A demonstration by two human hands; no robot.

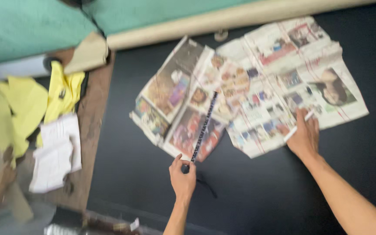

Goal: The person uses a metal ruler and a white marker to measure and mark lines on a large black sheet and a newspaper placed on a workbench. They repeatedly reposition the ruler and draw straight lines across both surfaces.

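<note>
The measuring tape point(203, 126) is lying diagonally across the newspaper sheets point(249, 87) on the dark table point(262, 196), looks light and floppy, so pinching an end makes sense. The left hand point(182, 176) is pinching its near end closed; the right hand point(304, 137) is gripping a white pen point(299, 126) and resting on the paper. Yellow cloth point(27, 104) is sitting off left.

light: even, soft, indoor | shadows: faint | glare: none | blur: motion smear across whole frame, newspaper point(249, 87) print unreadable | dark table point(122, 130) underexposed, textureless
</note>
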